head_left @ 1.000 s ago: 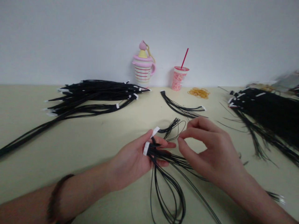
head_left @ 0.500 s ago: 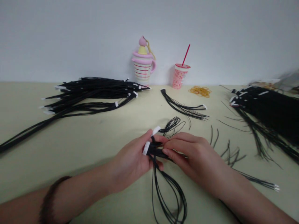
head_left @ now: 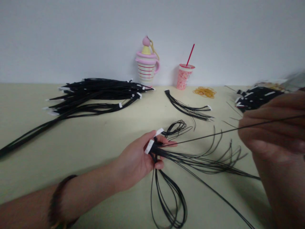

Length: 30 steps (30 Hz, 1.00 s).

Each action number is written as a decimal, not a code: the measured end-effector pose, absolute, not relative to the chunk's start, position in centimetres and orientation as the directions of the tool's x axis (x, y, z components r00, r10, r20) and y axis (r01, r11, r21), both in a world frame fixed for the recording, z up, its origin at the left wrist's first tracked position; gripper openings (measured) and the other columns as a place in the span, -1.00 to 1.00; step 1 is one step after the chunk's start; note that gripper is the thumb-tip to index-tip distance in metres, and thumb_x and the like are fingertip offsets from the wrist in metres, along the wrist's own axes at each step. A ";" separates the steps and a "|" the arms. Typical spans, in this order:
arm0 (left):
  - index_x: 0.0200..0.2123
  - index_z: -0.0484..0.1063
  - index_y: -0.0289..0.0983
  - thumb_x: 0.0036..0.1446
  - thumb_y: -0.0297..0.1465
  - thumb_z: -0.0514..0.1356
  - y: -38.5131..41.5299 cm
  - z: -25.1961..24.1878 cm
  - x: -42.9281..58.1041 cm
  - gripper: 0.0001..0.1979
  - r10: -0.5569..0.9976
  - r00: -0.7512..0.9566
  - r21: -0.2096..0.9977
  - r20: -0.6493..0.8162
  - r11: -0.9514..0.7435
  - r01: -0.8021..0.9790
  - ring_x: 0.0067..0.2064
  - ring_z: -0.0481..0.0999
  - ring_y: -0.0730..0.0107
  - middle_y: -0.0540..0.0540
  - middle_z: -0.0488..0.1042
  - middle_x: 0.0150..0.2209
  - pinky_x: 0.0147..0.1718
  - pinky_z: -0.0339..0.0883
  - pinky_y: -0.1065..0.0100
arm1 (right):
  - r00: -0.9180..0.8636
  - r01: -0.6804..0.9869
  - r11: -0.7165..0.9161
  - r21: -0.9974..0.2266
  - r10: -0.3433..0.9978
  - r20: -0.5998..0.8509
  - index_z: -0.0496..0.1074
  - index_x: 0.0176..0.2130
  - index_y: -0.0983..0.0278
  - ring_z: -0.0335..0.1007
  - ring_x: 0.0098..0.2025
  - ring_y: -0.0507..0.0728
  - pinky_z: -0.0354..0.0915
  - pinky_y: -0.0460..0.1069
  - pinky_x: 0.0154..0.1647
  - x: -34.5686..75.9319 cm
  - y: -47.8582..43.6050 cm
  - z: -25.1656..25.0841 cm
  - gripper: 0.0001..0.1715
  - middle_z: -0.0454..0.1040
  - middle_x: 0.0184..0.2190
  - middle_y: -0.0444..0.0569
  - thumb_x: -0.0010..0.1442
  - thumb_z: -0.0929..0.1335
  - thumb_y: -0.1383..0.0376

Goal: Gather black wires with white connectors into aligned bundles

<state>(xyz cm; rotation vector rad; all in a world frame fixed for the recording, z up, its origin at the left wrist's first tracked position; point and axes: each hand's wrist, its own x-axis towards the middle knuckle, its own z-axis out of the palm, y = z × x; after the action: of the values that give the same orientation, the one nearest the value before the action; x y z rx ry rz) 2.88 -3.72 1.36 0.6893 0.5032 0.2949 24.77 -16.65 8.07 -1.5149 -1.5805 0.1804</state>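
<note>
Black wire (head_left: 207, 135) across blurred, half-cropped right hand (head_left: 274, 133)

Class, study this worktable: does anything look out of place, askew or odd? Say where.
Nothing spilled or broken. One wire runs taut from the bundle in the left hand to the right hand; loose strands splay untidily on the table beside them, unlike the aligned left pile.

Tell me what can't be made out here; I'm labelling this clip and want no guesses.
Head view:
right hand: blurred, cut by the right edge; its grip on the single wire unclear.
right wire pile: mostly hidden behind that hand.
white connectors in the left hand: too small for detail.
</note>
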 end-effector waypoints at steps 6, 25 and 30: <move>-0.38 0.35 -0.32 0.15 -0.36 0.01 -3.4 1.4 3.0 -0.81 0.398 0.839 0.660 -0.370 0.748 -0.064 -0.49 0.30 0.52 -0.29 0.46 -0.17 -0.58 0.13 0.46 | 0.426 0.507 0.339 -0.792 0.701 0.572 0.47 -0.29 0.06 0.26 -0.48 -0.04 0.13 -0.08 -0.56 25.2 -15.9 8.5 -0.69 0.44 -0.35 -0.14 0.18 0.22 0.02; -0.60 0.39 -0.35 0.16 -0.22 -0.02 -3.2 2.1 3.3 -0.57 0.552 0.775 0.856 -0.307 0.516 -0.028 -0.68 0.34 0.48 -0.09 0.44 -0.63 -0.75 0.28 0.46 | 0.105 0.791 0.229 -0.567 0.862 0.495 0.25 -0.62 0.34 0.04 -0.66 -0.13 -0.01 -0.18 -0.66 16.3 -14.0 4.6 -0.79 0.18 -0.71 -0.22 0.00 0.29 0.49; -0.61 0.40 -0.35 0.16 -0.23 -0.04 -3.3 2.3 3.2 -0.56 0.551 0.755 0.835 -0.355 0.550 -0.009 -0.71 0.30 0.49 -0.04 0.34 -0.72 -0.77 0.23 0.49 | 0.060 0.787 0.231 -0.572 0.895 0.443 0.22 -0.60 0.34 0.04 -0.63 -0.14 -0.01 -0.19 -0.61 16.2 -13.6 3.4 -0.78 0.16 -0.68 -0.23 0.04 0.28 0.46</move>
<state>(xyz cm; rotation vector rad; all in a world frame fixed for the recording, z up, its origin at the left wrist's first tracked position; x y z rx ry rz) 3.20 -3.27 2.31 0.9415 0.6503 0.3600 16.20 -13.60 3.44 -1.5685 -1.7359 0.1768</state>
